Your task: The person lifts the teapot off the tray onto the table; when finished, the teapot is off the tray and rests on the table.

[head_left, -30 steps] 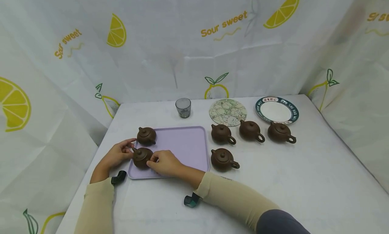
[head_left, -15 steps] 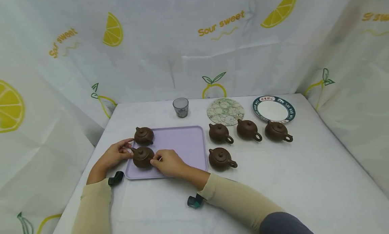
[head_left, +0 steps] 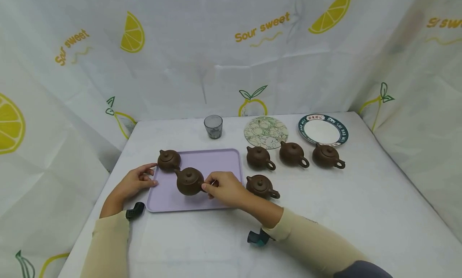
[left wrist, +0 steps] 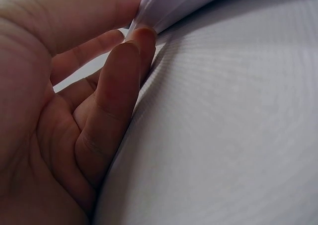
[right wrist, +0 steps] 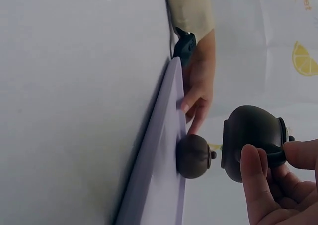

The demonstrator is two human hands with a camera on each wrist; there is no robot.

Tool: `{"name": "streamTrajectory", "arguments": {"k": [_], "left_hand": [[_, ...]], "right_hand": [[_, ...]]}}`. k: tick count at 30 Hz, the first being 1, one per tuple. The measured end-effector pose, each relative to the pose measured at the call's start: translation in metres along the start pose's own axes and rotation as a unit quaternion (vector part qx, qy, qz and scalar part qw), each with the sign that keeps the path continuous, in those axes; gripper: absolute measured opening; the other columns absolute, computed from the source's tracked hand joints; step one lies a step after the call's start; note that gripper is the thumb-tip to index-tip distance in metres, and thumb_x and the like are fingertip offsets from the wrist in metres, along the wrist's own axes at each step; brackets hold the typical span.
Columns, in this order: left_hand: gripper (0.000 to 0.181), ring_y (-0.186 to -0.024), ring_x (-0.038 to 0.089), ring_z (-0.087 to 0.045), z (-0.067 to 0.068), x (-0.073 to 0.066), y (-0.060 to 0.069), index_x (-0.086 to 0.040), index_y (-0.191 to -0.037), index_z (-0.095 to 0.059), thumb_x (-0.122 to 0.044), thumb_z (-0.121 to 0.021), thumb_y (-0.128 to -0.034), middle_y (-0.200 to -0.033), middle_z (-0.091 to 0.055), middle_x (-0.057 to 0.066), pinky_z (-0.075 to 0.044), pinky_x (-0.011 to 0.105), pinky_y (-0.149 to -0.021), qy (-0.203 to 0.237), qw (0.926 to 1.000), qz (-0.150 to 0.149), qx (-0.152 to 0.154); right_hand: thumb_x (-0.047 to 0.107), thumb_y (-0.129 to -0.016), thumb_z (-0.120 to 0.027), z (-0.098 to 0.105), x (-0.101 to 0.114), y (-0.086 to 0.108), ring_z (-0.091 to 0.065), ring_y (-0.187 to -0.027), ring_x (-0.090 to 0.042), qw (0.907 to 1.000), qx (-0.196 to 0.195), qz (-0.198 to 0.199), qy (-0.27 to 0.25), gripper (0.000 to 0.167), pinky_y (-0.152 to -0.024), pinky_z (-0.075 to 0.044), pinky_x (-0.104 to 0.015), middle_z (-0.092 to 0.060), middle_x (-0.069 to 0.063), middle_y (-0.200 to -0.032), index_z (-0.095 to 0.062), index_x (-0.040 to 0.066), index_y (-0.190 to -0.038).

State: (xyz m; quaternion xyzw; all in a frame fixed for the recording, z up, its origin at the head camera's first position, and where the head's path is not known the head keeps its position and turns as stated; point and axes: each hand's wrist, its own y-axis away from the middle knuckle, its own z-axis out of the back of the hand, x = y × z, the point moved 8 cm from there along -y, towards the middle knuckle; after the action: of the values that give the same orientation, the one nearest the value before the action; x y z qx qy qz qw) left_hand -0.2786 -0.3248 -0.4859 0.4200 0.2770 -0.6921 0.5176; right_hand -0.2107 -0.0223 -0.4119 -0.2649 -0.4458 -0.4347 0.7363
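Note:
My right hand pinches the handle of a dark brown teapot between thumb and fingers. In the right wrist view that teapot is held up, apart from the lilac tray. My left hand is at the left rim of the tray; in the left wrist view its thumb lies along the rim and curled fingers touch the edge. Another brown teapot sits on the tray's back left corner, close to the left index fingertip.
Right of the tray stand brown teapots in a row, with one teapot nearer. Behind are a grey glass, a round patterned mat and a green-rimmed plate.
The right hand has raised the teapot off the tray's left side and carried it rightwards. The left hand has stayed at the tray's left edge.

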Motion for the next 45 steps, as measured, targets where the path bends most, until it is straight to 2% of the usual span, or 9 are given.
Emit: {"name": "streamTrajectory", "arguments": {"k": [5, 14, 28, 32, 37, 45], "left_hand": [[0.072, -0.075, 0.007, -0.058, -0.001, 0.001, 0.0, 0.005, -0.143, -0.041, -0.005, -0.076, -0.0819, -0.113, -0.049, 0.022, -0.046, 0.019, -0.07, 0.001, 1.0, 0.006, 0.0], [0.071, -0.076, 0.007, -0.056, 0.0, 0.001, 0.0, 0.006, -0.143, -0.04, -0.005, -0.076, -0.0821, -0.112, -0.049, 0.02, -0.046, 0.019, -0.07, -0.005, 0.9999, 0.015, -0.007], [0.072, -0.075, 0.007, -0.055, 0.0, 0.001, 0.001, 0.005, -0.143, -0.04, -0.005, -0.076, -0.0819, -0.113, -0.048, 0.022, -0.046, 0.019, -0.068, 0.003, 0.9999, 0.014, -0.006], [0.072, -0.075, 0.007, -0.055, 0.0, 0.002, 0.0, 0.005, -0.143, -0.04, -0.005, -0.076, -0.082, -0.113, -0.049, 0.022, -0.045, 0.019, -0.068, 0.0, 0.9999, 0.014, -0.007], [0.071, -0.075, 0.007, -0.056, 0.0, 0.0, 0.001, 0.008, -0.142, -0.04, -0.005, -0.076, -0.0824, -0.111, -0.05, 0.02, -0.046, 0.019, -0.069, -0.004, 0.9999, 0.003, -0.01], [0.07, -0.074, 0.007, -0.057, 0.0, 0.0, 0.0, 0.006, -0.141, -0.042, -0.005, -0.077, -0.0817, -0.109, -0.05, 0.017, -0.046, 0.019, -0.067, -0.005, 0.9999, 0.01, -0.009]], "right_hand": [[0.02, -0.094, -0.065, 0.031, -0.01, 0.023, -0.066, -0.067, -0.011, 0.9999, -0.017, 0.002, 0.003, 0.011, -0.056, -0.048, -0.031, -0.065, 0.001, -0.073, -0.068, 0.011, -0.088], [0.016, -0.093, -0.066, 0.085, -0.028, 0.058, -0.063, -0.07, -0.016, 0.9979, -0.062, -0.019, 0.007, 0.01, -0.064, -0.051, -0.034, -0.064, -0.001, -0.074, -0.067, 0.007, -0.092], [0.011, -0.094, -0.063, 0.155, -0.053, 0.107, -0.066, -0.075, -0.018, 0.9922, -0.105, -0.053, 0.041, 0.012, -0.072, -0.055, -0.041, -0.065, -0.007, -0.085, -0.066, 0.001, -0.099], [0.011, -0.095, -0.063, 0.172, -0.062, 0.12, -0.068, -0.075, -0.019, 0.9899, -0.117, -0.067, 0.041, 0.017, -0.074, -0.055, -0.041, -0.066, -0.011, -0.088, -0.064, -0.004, -0.102], [0.015, -0.096, -0.063, 0.189, -0.073, 0.135, -0.068, -0.076, -0.018, 0.9855, -0.133, -0.08, 0.067, 0.02, -0.073, -0.056, -0.037, -0.067, -0.012, -0.09, -0.064, -0.003, -0.104], [0.018, -0.096, -0.061, 0.204, -0.1, 0.155, -0.068, -0.076, -0.018, 0.9793, -0.132, -0.118, 0.098, 0.023, -0.072, -0.054, -0.032, -0.069, -0.011, -0.089, -0.064, -0.004, -0.104]]}}
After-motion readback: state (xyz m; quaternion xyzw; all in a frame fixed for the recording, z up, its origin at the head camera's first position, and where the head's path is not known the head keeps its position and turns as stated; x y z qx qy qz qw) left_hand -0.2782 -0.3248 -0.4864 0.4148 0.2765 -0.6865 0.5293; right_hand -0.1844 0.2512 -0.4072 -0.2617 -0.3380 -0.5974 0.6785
